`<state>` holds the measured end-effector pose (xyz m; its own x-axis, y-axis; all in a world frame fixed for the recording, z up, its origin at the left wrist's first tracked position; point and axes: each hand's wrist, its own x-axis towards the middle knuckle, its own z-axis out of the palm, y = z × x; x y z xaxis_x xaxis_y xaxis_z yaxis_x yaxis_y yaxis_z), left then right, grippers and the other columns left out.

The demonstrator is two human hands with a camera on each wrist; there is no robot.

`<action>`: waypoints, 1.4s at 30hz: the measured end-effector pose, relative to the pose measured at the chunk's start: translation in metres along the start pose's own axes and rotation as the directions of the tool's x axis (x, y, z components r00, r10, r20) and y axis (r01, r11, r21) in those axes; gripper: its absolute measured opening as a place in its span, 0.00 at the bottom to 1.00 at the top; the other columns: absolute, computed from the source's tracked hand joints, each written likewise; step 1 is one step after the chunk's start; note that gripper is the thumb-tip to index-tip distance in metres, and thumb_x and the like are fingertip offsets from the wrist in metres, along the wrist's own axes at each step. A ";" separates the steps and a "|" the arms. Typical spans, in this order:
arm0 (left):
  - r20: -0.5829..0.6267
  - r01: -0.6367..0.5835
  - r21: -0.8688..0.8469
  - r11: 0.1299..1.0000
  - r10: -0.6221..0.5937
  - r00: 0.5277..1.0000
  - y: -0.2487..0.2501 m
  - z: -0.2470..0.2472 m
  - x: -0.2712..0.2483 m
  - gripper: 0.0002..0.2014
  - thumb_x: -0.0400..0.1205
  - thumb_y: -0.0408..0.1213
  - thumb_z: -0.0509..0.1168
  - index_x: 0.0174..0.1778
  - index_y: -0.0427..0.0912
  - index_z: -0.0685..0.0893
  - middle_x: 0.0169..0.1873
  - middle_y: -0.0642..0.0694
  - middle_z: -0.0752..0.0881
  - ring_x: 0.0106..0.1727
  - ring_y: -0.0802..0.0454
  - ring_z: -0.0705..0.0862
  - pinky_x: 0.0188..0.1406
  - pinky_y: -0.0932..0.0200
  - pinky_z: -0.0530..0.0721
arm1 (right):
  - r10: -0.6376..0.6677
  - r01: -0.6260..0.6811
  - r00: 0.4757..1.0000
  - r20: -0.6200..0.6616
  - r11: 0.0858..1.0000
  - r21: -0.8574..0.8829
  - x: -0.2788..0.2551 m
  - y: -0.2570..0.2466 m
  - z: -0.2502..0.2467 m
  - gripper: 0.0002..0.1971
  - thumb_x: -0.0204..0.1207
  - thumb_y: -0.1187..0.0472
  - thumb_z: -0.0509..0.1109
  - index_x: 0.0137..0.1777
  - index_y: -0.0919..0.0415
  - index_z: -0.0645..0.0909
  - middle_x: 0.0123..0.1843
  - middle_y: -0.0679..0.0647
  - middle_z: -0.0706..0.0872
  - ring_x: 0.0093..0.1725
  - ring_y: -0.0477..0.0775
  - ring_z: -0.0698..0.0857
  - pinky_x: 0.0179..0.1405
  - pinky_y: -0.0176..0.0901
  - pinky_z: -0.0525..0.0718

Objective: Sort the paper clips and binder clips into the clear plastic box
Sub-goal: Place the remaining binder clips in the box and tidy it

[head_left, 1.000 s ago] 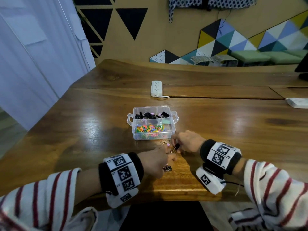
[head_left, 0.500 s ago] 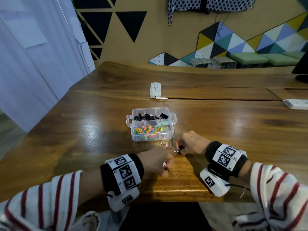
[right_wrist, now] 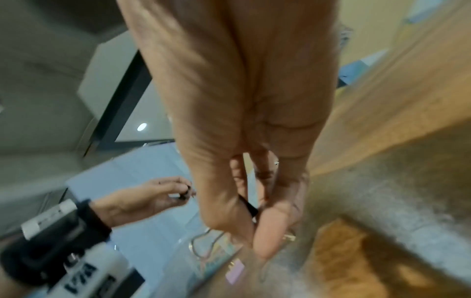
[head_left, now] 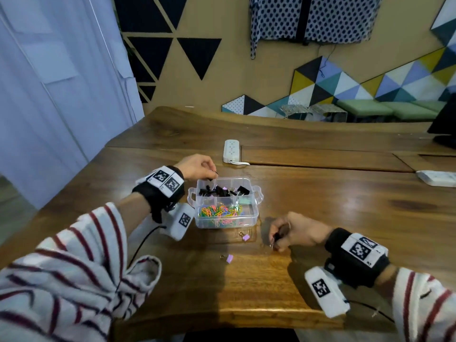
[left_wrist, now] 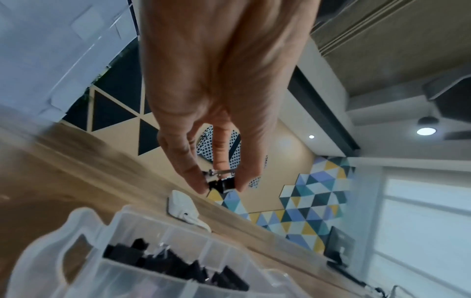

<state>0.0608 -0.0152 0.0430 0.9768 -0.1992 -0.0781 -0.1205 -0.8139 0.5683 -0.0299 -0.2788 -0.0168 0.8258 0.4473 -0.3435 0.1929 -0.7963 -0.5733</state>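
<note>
Head view: the left hand point(head_left: 197, 166) was low by the table edge a moment ago. Now it is up over the back row of the clear plastic box point(head_left: 254, 208), pinching one black binder clip point(left_wrist: 221, 184) between thumb and fingertips. I think it will drop in next.

The right hand point(head_left: 293, 232) has slid away to the right of the box and pinches another dark clip point(head_left: 278, 235).

Two purple clips are left on the table: one point(head_left: 245, 236) just left of the right hand, one point(head_left: 229, 258) nearer the person. Many coloured paper clips point(head_left: 222, 211) lie in the front part, too many to count.
</note>
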 end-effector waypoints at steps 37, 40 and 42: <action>0.293 0.255 -0.369 0.894 -0.149 0.945 -0.071 0.032 -0.011 0.23 0.78 0.27 0.66 0.68 0.29 0.71 0.47 0.35 0.84 0.37 0.47 0.83 0.34 0.61 0.88 | 0.066 -0.071 0.997 -0.026 0.886 -0.458 0.025 -0.067 0.050 0.36 0.69 0.39 0.68 0.67 0.65 0.65 0.66 0.61 0.69 0.67 0.61 0.68 0.70 0.57 0.71; 0.307 0.239 -0.378 0.894 -0.123 0.944 -0.075 0.032 -0.010 0.21 0.79 0.26 0.64 0.68 0.32 0.72 0.51 0.35 0.83 0.37 0.50 0.83 0.30 0.66 0.87 | 0.022 -0.012 1.000 0.018 0.912 -0.410 0.035 -0.073 0.053 0.37 0.68 0.42 0.71 0.68 0.65 0.65 0.65 0.61 0.69 0.65 0.63 0.72 0.65 0.57 0.75; 0.312 0.224 -0.398 0.889 -0.099 0.945 -0.078 0.034 -0.009 0.20 0.79 0.27 0.63 0.67 0.34 0.73 0.49 0.37 0.83 0.37 0.51 0.83 0.30 0.67 0.86 | -0.049 0.070 0.997 0.060 0.908 -0.412 0.040 -0.077 0.057 0.34 0.69 0.48 0.74 0.68 0.66 0.65 0.65 0.61 0.69 0.63 0.63 0.74 0.61 0.53 0.76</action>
<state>0.0551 0.0314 -0.0285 0.8800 -0.2779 -0.3851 0.1822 -0.5512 0.8142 -0.0416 -0.1767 -0.0288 0.7822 0.5096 -0.3585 0.4513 -0.8601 -0.2379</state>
